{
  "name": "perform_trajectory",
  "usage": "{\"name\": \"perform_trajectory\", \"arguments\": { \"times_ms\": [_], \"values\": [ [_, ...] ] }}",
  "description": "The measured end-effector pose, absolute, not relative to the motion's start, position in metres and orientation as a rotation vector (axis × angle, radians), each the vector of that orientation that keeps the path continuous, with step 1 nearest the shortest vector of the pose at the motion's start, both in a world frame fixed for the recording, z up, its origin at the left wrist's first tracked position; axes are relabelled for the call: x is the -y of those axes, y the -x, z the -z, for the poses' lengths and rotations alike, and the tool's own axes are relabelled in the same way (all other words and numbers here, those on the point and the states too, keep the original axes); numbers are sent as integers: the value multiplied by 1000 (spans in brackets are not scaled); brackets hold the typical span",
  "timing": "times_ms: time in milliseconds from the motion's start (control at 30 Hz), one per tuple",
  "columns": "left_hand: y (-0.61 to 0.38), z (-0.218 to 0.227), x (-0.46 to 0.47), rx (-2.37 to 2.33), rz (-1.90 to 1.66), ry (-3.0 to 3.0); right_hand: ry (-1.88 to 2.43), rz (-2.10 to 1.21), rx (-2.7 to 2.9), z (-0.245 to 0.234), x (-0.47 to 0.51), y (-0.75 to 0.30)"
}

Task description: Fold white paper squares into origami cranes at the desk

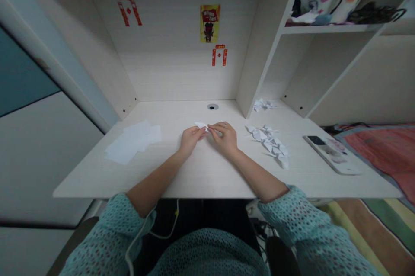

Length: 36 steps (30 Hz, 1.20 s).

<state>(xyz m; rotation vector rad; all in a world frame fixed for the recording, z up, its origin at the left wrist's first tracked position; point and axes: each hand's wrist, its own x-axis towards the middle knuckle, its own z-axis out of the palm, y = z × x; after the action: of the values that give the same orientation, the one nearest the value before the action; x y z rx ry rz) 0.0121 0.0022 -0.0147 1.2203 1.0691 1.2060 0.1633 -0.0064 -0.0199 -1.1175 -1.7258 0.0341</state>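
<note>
A small folded piece of white paper (pixel 201 125) is pinched between both my hands above the middle of the desk. My left hand (pixel 190 138) grips it from the left, with thumb and fingers closed. From the other side, my right hand (pixel 225 135) presses its edge between thumb and forefinger; a ring shows on one finger. Part of the paper is hidden behind the fingertips. Flat white sheets (pixel 132 139) lie overlapping to the left. On the right is a loose row of folded white paper pieces (pixel 270 142), pointed in shape.
More folded paper (pixel 264 104) lies behind the shelf's upright panel. A phone (pixel 333 155) rests at the desk's right side. The white desk (pixel 201 176) has a cable hole (pixel 212 107) at the back. A cable (pixel 132 245) hangs by my left sleeve.
</note>
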Motion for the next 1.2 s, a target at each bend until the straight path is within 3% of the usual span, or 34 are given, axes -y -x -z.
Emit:
{"name": "perform_trajectory", "arguments": {
  "times_ms": [400,1200],
  "values": [
    [-13,16,-2,-982,-1198,-1175,1131,83,1761,20,7,-164],
    [-14,13,0,-904,-1213,-1254,1142,-7,1864,17,3,-171]
  ]
}}
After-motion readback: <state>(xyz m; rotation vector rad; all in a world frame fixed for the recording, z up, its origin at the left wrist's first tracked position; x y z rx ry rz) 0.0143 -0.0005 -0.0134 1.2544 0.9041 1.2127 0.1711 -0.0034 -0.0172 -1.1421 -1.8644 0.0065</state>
